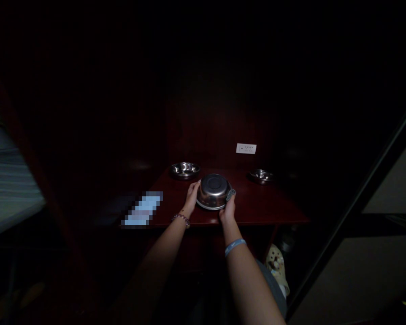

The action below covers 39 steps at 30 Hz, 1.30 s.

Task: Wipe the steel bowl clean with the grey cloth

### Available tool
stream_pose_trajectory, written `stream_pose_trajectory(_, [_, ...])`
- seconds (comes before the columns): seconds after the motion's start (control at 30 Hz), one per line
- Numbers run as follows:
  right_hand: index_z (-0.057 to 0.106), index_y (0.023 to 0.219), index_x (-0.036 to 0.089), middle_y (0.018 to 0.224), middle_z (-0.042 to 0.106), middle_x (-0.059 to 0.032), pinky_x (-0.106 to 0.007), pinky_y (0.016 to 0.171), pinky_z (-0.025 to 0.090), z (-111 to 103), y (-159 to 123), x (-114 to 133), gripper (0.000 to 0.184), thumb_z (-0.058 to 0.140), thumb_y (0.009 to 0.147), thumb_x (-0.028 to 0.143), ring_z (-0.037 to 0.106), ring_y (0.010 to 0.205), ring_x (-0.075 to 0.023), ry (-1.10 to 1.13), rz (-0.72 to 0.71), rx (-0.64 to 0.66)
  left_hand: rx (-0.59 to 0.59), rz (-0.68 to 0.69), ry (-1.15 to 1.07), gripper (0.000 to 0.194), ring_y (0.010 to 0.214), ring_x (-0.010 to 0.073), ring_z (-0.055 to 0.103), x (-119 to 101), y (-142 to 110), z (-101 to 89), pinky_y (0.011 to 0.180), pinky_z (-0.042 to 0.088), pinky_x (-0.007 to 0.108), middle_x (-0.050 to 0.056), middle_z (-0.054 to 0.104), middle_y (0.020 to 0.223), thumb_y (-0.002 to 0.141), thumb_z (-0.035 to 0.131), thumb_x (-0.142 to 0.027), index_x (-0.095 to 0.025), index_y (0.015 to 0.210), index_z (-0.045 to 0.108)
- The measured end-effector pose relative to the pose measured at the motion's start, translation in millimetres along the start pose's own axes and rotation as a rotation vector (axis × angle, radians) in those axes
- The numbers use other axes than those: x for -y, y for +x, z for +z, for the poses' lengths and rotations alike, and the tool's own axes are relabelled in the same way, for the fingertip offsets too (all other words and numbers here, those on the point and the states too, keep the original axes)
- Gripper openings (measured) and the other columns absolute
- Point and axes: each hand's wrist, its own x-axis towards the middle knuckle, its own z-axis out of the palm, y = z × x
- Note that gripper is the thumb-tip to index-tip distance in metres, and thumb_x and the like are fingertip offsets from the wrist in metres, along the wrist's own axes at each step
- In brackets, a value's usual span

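Observation:
A shiny metal bowl (pixel 214 189) is tilted with its underside facing me, just above or at the front of the dark red desk (pixel 264 205). My left hand (pixel 191 198) grips its left rim. On the right side, my right hand (pixel 228 208) holds the bowl too, with a grey-green cloth or scrubber (pixel 230 194) between the fingers and the metal. Two more metal bowls stand upright on the desk: one bowl (pixel 185 170) at the back left, and a smaller-looking bowl (pixel 262 176) at the back right.
A white power socket (pixel 246 148) is set in the back panel. At the desk's left lies a pixelated, bright bluish rectangle (pixel 144 210). Below the right side, a foot in a pale clog (pixel 276 266) shows. Dark panels close in on both sides.

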Motion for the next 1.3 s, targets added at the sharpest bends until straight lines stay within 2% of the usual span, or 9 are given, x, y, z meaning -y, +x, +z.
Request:
stream_pose_trajectory(0.37, [0.062, 0.125, 0.012, 0.12, 0.071, -0.0096, -0.034, 0.094, 0.055, 1.8, -2.4, 3.1, 0.052, 0.047, 0.093, 0.05, 0.069, 0.106, -0.0176, 0.036, 0.027, -0.003, -0.009, 0.002, -0.04, 0.04, 0.111, 0.0242, 0.06, 3.8, 1.7, -0.8, 0.105, 0.039, 0.04, 0.008, 0.069, 0.113, 0.08, 0.06, -0.052, -0.018, 0.1, 0.068])
stream_pose_trajectory(0.63, [0.059, 0.128, 0.01, 0.128, 0.066, -0.0116, -0.034, 0.094, 0.055, 1.3, -1.6, 3.1, 0.056, 0.046, 0.093, 0.051, 0.068, 0.109, -0.0184, 0.007, 0.025, -0.011, -0.012, 0.027, -0.027, 0.034, 0.108, 0.0238, 0.06, 4.4, 2.0, -0.4, 0.104, 0.04, 0.04, 0.008, 0.069, 0.108, 0.078, 0.062, -0.047, -0.018, 0.095, 0.068])
stream_pose_trajectory(1.03, [0.06, 0.128, 0.012, 0.114, 0.073, -0.0092, -0.033, 0.091, 0.057, 0.3, -1.0, 2.3, 0.055, 0.047, 0.093, 0.051, 0.071, 0.101, -0.0171, 0.023, 0.026, -0.002, 0.006, 0.033, 0.006, 0.042, 0.099, 0.0214, 0.061, -0.7, -1.8, 0.6, 0.099, 0.042, 0.037, 0.007, 0.069, 0.099, 0.076, 0.064, -0.055, -0.016, 0.091, 0.066])
stream_pose_trajectory(1.3, [0.06, 0.128, 0.012, 0.117, 0.072, -0.01, -0.034, 0.092, 0.057, 0.8, -1.4, 3.1, 0.054, 0.047, 0.093, 0.05, 0.07, 0.103, -0.0179, 0.042, 0.03, -0.008, -0.006, 0.02, -0.009, 0.04, 0.096, 0.0206, 0.062, -1.5, -2.4, 1.9, 0.096, 0.044, 0.036, 0.006, 0.069, 0.096, 0.076, 0.065, -0.054, -0.016, 0.09, 0.065])
